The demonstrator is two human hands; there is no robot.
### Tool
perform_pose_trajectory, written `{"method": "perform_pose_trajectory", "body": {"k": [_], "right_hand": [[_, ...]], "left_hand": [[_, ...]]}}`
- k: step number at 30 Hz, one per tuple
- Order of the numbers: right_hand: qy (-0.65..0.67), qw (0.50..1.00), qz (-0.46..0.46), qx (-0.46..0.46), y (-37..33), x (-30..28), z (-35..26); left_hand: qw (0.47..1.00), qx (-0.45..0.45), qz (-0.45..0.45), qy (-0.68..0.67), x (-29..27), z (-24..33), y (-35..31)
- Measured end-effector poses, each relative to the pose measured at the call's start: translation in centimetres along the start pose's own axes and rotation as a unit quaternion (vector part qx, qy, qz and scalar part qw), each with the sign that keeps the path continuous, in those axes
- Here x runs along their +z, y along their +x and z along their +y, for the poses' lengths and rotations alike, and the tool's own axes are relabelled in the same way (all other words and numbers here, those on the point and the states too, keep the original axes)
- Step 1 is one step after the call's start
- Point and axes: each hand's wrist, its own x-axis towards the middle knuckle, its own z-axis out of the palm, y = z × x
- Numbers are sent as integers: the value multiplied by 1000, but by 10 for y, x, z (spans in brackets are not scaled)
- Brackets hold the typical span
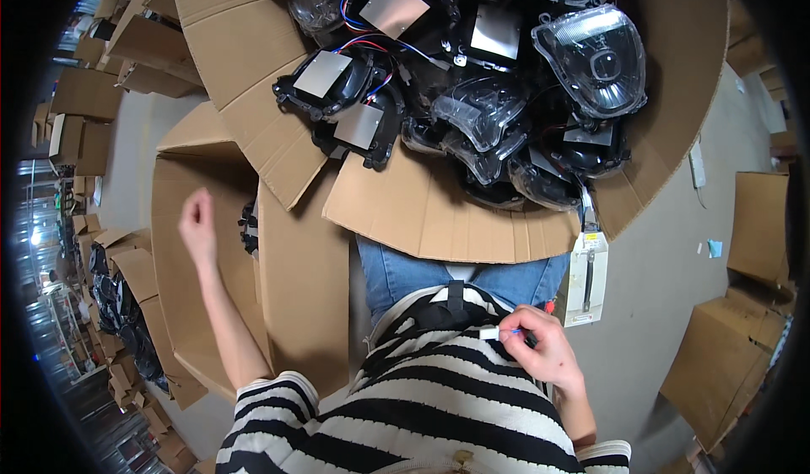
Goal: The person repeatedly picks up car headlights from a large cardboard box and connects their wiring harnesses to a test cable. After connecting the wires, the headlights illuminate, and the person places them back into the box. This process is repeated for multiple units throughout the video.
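Observation:
My right hand [540, 345] is held in front of my striped shirt. Its fingers close on a small white plug connector [488, 334] with blue wire and a dark part by the fingertips. My left hand [198, 228] hangs over an open cardboard box [304, 305] on the left, its fingers curled together and nothing visible in them. Down inside that box a black part [249, 226] shows partly behind the wall. Ahead, a cardboard sheet [456, 229] lies under a heap of headlights with clear lenses [603, 61], black housings, metal plates [324, 74] and coloured wires.
A white case with a black handle [588, 280] stands right of my legs, at the cardboard's edge. More cardboard boxes [726, 364] stand on the grey floor at right. Boxes and black plastic bags [122, 318] line the left side. A white power strip [697, 166] lies at right.

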Motion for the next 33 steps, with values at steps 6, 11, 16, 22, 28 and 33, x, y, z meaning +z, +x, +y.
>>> {"method": "perform_pose_trajectory", "body": {"k": [6, 11, 16, 22, 28, 33], "right_hand": [[-5, 999, -31, -16, 10, 7, -6], [-1, 1000, 17, 9, -7, 2, -2], [-3, 1000, -3, 15, -5, 4, 4], [-6, 999, -22, 33, 4, 2, 8], [-2, 1000, -26, 6, 10, 4, 2], [-26, 998, -43, 31, 5, 7, 7]], "left_hand": [[931, 319, -134, 120, 96, 196, 71], [863, 240, -280, 344, 188, 207, 127], [829, 254, -418, 271, 188, 201, 153], [917, 285, -279, 23, 118, 199, 78], [919, 337, -176, -104, 128, 154, -65], [870, 362, -293, -160, 116, 165, -135]]}}
